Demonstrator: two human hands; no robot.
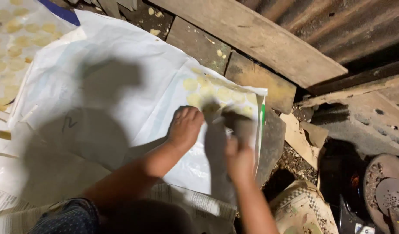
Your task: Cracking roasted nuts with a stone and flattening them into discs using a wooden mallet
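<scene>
- Rough wooden planks and rusty corrugated sheeting are framing the far side, and a big white plastic sheet is lying spread over the floor boards.
- I am seeing my left hand pressing palm-down on the white sheet, fingers together and flat, closing on nothing.
- I am seeing my right hand just right of it, its grip closing round the handle of a dark flat tool; the picture is blurring here, so I cannot tell the tool's exact kind.
- The tool's end is sitting just near of a row of pale yellow discs lying on the sheet's far right corner.
- More yellow discs are lying on a second sheet at far left.
- I am judging the risks: the discs look thin, so a hard push could be tearing or folding them.
- The sheet's right edge is hanging near rubble and a dark gap, so a disc sliding that way could be dropping into dirt.
- Strong shadows are hiding part of the sheet.
</scene>
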